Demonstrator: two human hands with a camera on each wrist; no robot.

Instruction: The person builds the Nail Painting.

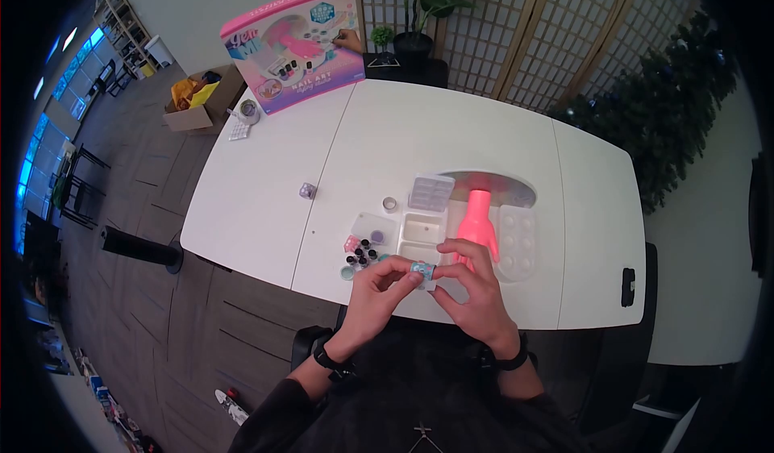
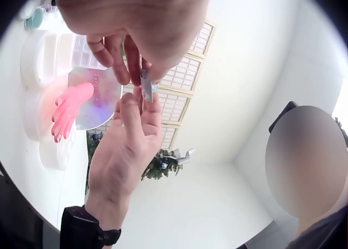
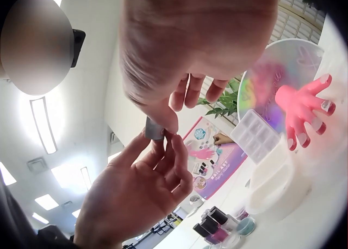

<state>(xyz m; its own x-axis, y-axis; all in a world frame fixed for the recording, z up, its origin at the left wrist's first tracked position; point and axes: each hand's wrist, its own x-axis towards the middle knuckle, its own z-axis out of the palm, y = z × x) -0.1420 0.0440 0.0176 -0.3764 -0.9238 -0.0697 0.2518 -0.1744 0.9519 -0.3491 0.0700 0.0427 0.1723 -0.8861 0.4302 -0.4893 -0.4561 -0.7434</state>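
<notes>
Above the table's near edge, both hands meet at a small shiny silver-blue piece [image 1: 422, 269], grey on the side seen in the right wrist view. The left hand [image 1: 376, 300] pinches its left end between thumb and fingers. At the other end the right hand [image 1: 477, 298] pinches it with thumb and index finger, the other fingers spread. Fingertips cover part of the piece, and I cannot tell its exact kind. Just beyond the hands, a pink model hand [image 1: 479, 221] with painted nails lies before a shiny round-topped panel [image 1: 516, 187].
White compartment trays [image 1: 424, 229] and a round-welled palette [image 1: 518, 242] flank the model hand. Several dark-capped nail polish bottles [image 1: 362, 253] stand left, near small pots. A nail art box [image 1: 298, 46] stands at the far left edge. A small black object [image 1: 628, 287] lies far right.
</notes>
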